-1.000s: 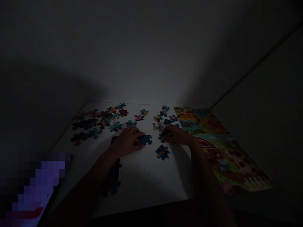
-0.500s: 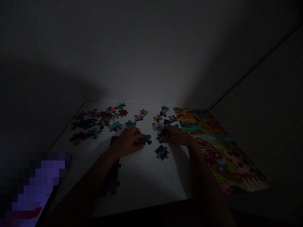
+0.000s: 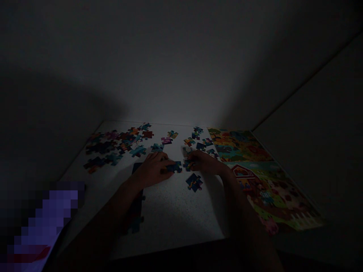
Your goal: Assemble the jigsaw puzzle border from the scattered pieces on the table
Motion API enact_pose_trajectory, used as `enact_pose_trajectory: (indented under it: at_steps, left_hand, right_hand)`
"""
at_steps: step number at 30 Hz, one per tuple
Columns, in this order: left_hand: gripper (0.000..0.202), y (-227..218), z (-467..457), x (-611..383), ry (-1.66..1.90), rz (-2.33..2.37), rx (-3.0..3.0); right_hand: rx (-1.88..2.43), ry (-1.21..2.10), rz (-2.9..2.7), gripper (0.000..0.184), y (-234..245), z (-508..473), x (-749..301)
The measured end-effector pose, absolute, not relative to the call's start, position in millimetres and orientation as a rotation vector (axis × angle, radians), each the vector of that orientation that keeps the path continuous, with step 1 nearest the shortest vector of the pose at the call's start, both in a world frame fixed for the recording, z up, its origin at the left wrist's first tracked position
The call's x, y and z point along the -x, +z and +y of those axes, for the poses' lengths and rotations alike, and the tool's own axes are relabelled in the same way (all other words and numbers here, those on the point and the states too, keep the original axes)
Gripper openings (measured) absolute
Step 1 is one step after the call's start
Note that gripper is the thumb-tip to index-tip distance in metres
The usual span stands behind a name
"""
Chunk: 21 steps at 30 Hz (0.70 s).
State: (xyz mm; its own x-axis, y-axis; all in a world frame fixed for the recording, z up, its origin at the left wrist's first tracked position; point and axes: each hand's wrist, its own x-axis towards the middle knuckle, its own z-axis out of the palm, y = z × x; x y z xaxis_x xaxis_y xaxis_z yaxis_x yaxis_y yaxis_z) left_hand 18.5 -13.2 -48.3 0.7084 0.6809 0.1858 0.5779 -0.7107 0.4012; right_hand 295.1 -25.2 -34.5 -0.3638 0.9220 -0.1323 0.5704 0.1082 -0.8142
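White worktop (image 3: 181, 215), dimly lit, set against a pale wall (image 3: 176, 75); bears jigsaw pieces and printed sheets.

Left hand (image 3: 154, 168): thumb and fingers closed about a dark-blue jigsaw piece (image 3: 177, 166), centre, its knobbed right end exposed; remainder hidden under the hand.

Right hand (image 3: 200, 160): fingertips clamped on a blue-green jigsaw piece (image 3: 186, 165), partly covered, just right of the first. Narrow gap between the two pieces; hands apart.

Loose blue piece (image 3: 194, 183), orange marking: on the near side of the right hand, turned cornerwise.

Dark jigsaw strip (image 3: 137, 213): near left, partly behind the left forearm.

Piece heap (image 3: 103, 147): far left, mixed colours, overlapping.

Red-brown piece (image 3: 148, 134): at the heap's right. Pink piece (image 3: 166, 140): far centre.

Animal-scene sheet (image 3: 241, 145), orange and green: far right. Farm-scene sheet (image 3: 279, 194), with red barn, pig and white fence: right, nearer, beside the right forearm.
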Motion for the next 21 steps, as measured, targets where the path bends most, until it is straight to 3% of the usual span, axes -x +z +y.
enact_pose_trajectory:
  at_steps: [21]
  left_hand:
    - [0.032, -47, -14, -20, 0.436, 0.992, -2.626]
  right_hand:
    - [1.291, 1.164, -2.096, 0.027, -31, -24, -285]
